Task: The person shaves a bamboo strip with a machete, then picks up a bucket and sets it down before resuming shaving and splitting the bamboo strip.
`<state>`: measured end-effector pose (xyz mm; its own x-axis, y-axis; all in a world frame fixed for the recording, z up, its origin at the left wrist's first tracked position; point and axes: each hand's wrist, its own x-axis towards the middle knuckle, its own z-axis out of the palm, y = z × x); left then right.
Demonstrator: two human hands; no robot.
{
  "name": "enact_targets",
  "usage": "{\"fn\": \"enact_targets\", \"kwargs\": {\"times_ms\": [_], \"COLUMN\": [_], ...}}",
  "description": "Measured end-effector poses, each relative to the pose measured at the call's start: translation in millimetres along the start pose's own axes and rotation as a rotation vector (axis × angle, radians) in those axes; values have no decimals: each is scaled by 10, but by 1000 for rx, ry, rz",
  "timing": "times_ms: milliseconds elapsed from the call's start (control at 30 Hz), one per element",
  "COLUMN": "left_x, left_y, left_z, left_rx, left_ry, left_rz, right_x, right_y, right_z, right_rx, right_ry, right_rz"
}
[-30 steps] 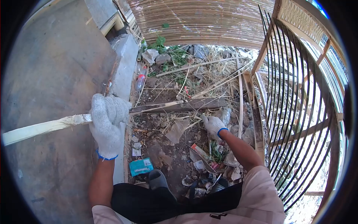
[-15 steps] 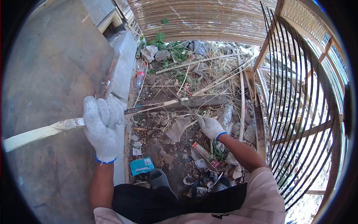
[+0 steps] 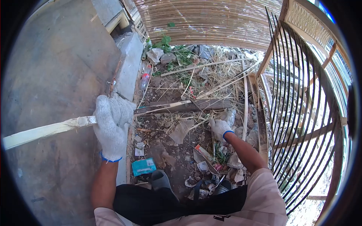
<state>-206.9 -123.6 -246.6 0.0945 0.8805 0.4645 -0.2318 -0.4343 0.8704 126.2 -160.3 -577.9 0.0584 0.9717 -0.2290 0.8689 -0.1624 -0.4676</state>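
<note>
White knitted gloves with blue cuffs cover both hands. My left hand (image 3: pixel 111 122) is closed round a pale split bamboo strip (image 3: pixel 47 132), which runs out to the left over a flat brown surface. On the other side of the fist, a thin pale end of wood (image 3: pixel 169 106) reaches right, above a dark wooden beam (image 3: pixel 203 105) on the ground. My right hand (image 3: pixel 220 127) is low over the debris just below the beam, fingers curled together near thin strips and straw; what they hold, if anything, is too small to name.
A brown board surface (image 3: pixel 56 75) fills the left, edged by a concrete ledge (image 3: pixel 126 71). Dark curved rods (image 3: pixel 298 113) stand at the right. A bamboo screen (image 3: pixel 211 22) is at the back. A plastic bottle (image 3: pixel 145 77) and a teal packet (image 3: pixel 143 167) lie on the ground.
My left hand has shifted slightly right with the bamboo strip. My right hand has moved a little right and down. The view has shifted slightly.
</note>
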Motion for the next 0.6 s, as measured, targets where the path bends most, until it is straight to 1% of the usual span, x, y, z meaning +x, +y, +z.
{"fn": "enact_targets", "kwargs": {"times_ms": [33, 67, 133, 167, 233, 267, 333, 367, 400, 467, 500, 533, 567, 600], "left_x": [10, 16, -25, -11, 19, 19, 29, 28, 8, 33, 59, 67, 78, 97], "left_y": [10, 10, -16, -7, 24, 17, 20, 25, 23, 0, -22, -44, -54, -52], "left_z": [16, 5, -19, -9, 28, 40, 52, 51, 48, 39, 25, 9, -8, -26], "left_rx": [-2, 0, 89, 87, -37, -46, -35, -37, -36, -34, -42, -48, -44, -52], "left_ry": [17, 13, 104, 85, -56, -67, -109, -118, -101, -89, -27, 40, 41, 82], "left_rz": [-13, -4, -48, -58, 9, 0, 35, 37, 38, 39, 46, 48, 39, 23], "right_x": [99, 138, -54, -57, -61, -50, -46, -56, -87, -186, -322, -368, -397, -437], "right_y": [17, 39, -244, -255, -257, -233, -320, -301, -334, -449, -630, -736, -827, -926], "right_z": [-27, -9, -178, -117, -91, -118, -349, -360, -389, -356, -429, -430, -407, -391], "right_rx": [38, 41, 53, 65, 126, 128, 29, 5, 6, 139, 229, 233, 281, 331], "right_ry": [-20, -12, 1, 3, 36, 38, -79, -49, -44, -7, 70, 64, 42, 21], "right_rz": [122, 118, 75, 93, 55, 72, 107, 34, 37, 19, -29, -26, -47, -69]}}
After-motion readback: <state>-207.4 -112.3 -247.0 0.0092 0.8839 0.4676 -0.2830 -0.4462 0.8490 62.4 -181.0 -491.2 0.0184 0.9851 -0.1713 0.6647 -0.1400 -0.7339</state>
